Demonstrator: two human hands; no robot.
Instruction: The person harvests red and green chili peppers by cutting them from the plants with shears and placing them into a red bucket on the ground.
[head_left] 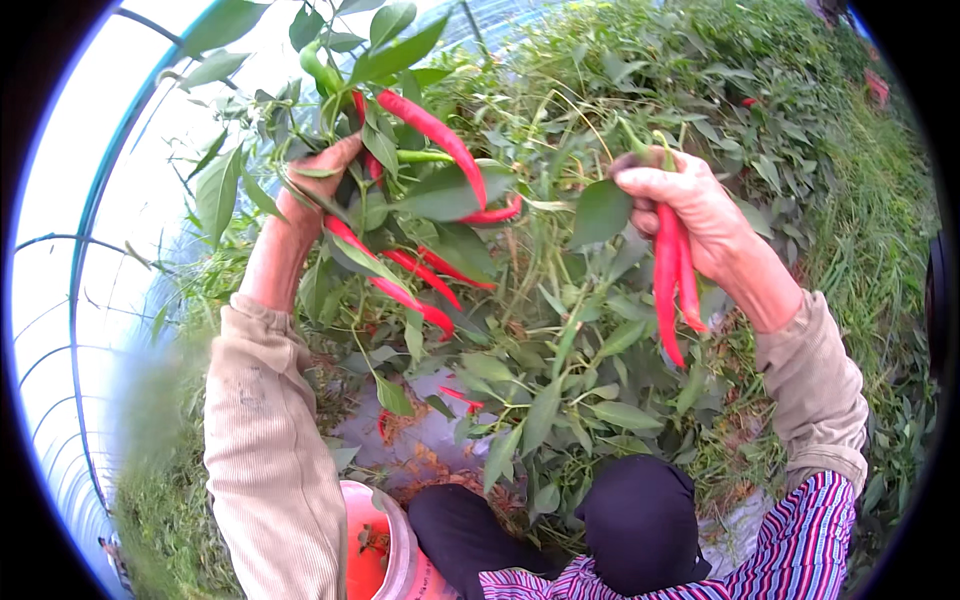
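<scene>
My left hand [322, 172] is raised among the leaves of a pepper plant, closed around a leafy branch; foliage hides part of its fingers. Long red chili peppers [436, 137] hang about that hand, several of them below it, and a green chili pepper [318, 68] sits above it. My right hand [685, 195] is held up to the right, pinching two red chili peppers [667, 285] near their green stems so that they dangle point down. A broad green leaf [601, 214] lies against its fingertips.
A pink-rimmed bucket [405, 545] stands beside my left forearm, near my dark-trousered knees [640, 515]. Pale ground sheeting [450, 390] shows between the plants. Dense pepper foliage [620, 410] fills the middle, and a hooped plastic tunnel wall [75, 300] curves along the left.
</scene>
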